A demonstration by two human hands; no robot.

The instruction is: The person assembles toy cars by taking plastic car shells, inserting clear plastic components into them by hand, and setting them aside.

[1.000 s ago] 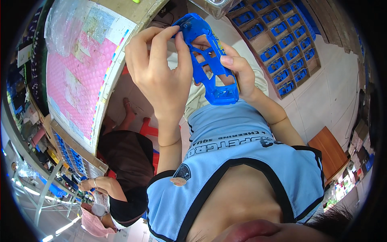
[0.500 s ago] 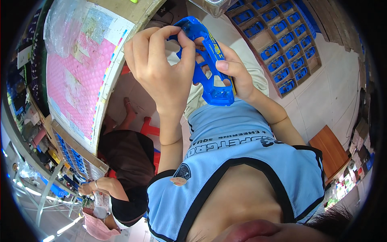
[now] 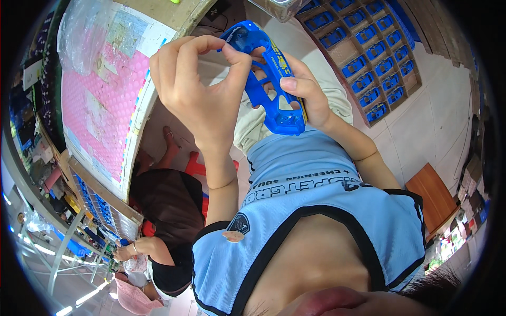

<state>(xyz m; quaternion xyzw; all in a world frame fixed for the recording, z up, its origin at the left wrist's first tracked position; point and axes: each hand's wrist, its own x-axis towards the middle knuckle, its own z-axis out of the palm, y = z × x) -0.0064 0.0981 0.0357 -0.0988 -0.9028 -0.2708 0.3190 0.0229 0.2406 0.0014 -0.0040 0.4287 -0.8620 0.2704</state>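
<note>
A blue toy car body shell with yellow markings on its side is held up over my lap, its hollow inside facing me and its window openings showing. My right hand grips it from the right, thumb on the marked side and fingers behind. At the shell's far left end, my left hand has thumb and forefinger pressed together by the rim. Whatever those fingertips may pinch is too small or hidden to make out. The other left fingers are curled.
A divided cardboard tray of blue car shells lies at the upper right. To my left is a worktable with pink bubble wrap and clear plastic. A co-worker in dark clothes sits at lower left near a red stool. A brown board stands right.
My left hand has drawn back a little leftward, its fingertips moving from inside the shell to its rim. The shell has shifted only slightly. The co-worker's hand has moved.
</note>
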